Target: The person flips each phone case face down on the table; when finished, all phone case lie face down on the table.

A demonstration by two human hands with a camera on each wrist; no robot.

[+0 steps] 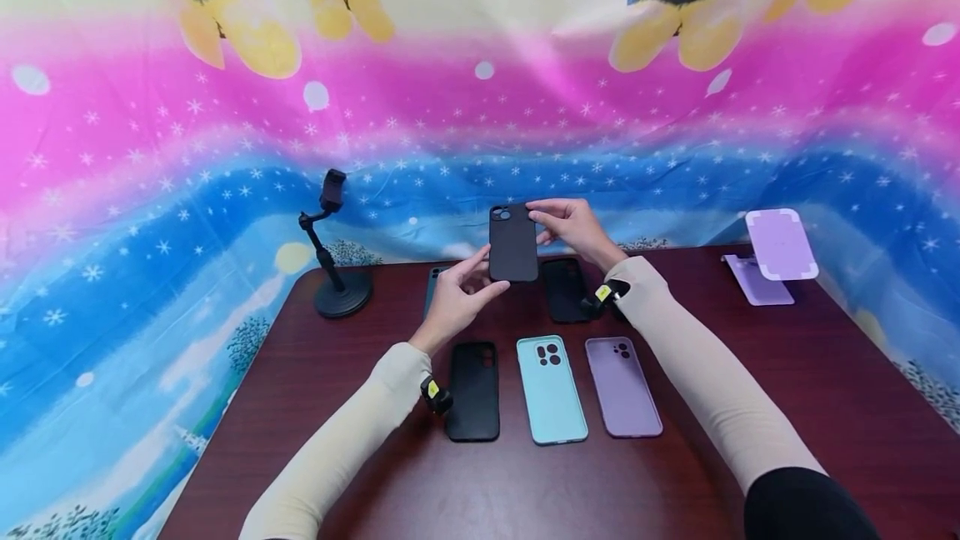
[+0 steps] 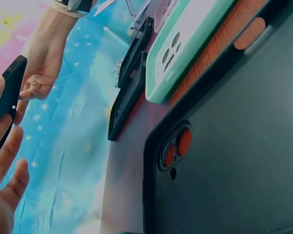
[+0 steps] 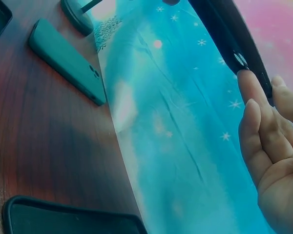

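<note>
Past beige sleeves [image 1: 711, 377] and mint case [image 1: 557, 402] on desk [image 1: 540, 490], holds up dark case [image 1: 513, 247], pinching opposite corners with fingers [image 1: 474, 262] of left hand [image 1: 453, 298] and right hand [image 1: 576, 227].

- A screened-off work spot; whether home, shop or studio lies beyond cannot be told.
- Cartoon-printed cloth [image 1: 480, 115], dotted with white snowflakes [image 1: 92, 272], hangs along the far, left and right sides.
- A dark table [image 1: 480, 490] bears phone cases [image 1: 557, 398], a black stand [image 1: 342, 297] far left and a lilac stand [image 1: 782, 247] far right.
</note>
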